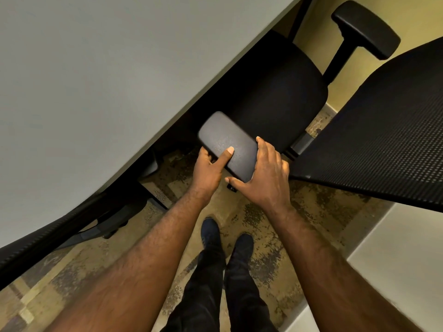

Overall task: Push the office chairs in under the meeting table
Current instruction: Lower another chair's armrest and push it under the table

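Patterned carpet [275, 219] underfoot | grey meeting table [96, 80] filled upper left | black office chair [275, 92] sat partly under its edge | left hand [207, 168] and right hand [266, 178] both clamped on near armrest [226, 142]

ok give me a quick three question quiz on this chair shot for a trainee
1. True or false: both hands grip the same armrest.
2. Which part of the office chair already lies under the meeting table? A) the front of the seat B) the mesh backrest C) the far armrest
3. Fill in: the left hand has its ____ laid on top of the armrest pad.

Key:
1. True; the right hand wraps the pad's near end.
2. A
3. thumb
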